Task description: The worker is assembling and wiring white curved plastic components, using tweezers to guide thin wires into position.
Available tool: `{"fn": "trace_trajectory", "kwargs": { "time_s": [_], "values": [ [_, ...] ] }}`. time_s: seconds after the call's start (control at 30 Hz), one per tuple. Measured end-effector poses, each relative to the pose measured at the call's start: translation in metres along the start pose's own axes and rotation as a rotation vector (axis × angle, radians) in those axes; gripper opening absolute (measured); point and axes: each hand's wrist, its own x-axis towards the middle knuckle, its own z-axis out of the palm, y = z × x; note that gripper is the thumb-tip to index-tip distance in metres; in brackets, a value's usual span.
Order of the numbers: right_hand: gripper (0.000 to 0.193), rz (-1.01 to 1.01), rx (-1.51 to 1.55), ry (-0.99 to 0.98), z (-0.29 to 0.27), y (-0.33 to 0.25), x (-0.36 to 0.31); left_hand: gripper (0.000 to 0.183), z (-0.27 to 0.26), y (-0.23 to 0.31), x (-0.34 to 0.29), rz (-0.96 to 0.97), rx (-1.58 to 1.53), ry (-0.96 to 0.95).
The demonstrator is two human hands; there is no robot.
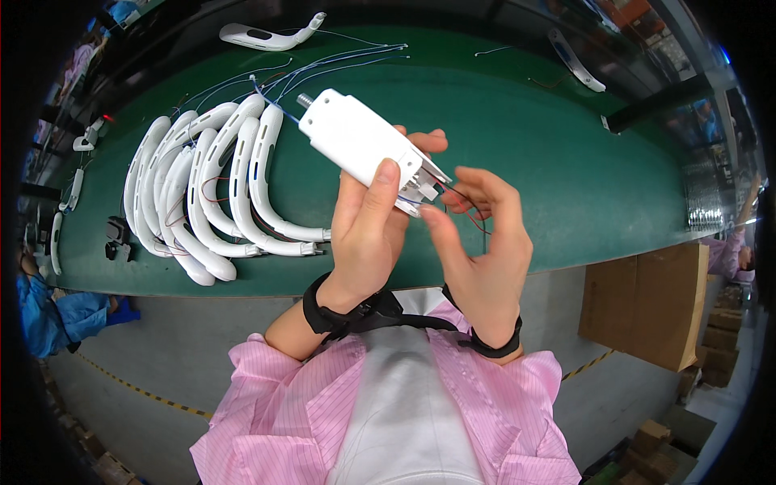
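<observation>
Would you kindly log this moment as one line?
left hand: holds white case | right hand: near wires | green table: curved white parts

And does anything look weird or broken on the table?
Nothing looks spilled or clearly broken. One white curved piece seems a bit odd: it lies apart, farther off than the bunched curved pieces, as if it strayed. I can't tell whether someone put it there deliberately.
</observation>
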Motion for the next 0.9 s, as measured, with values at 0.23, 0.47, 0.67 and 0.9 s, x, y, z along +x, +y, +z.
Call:
{"fn": "trace_trajectory", "kwargs": {
  "time_s": [0.23,0.47,0.67,0.9],
  "values": [
    [0.011,0.005,0.050,-0.019,-0.008,0.011,-0.007,0.037,0.000,-0.001,0.000,0.047,-0.064,0.000],
    [0.008,0.026,0.046,0.010,0.000,0.004,-0.003,0.037,-0.004,-0.010,-0.003,0.036,-0.051,-0.130],
    [0.008,0.050,0.009,-0.071,-0.016,0.013,-0.011,0.033,-0.007,-0.006,0.000,0.023,-0.053,-0.165],
    [0.010,0.121,0.205,-0.022,-0.003,0.009,-0.011,0.037,-0.005,-0.011,-0.003,0.025,-0.025,-0.174]
  ]
}}
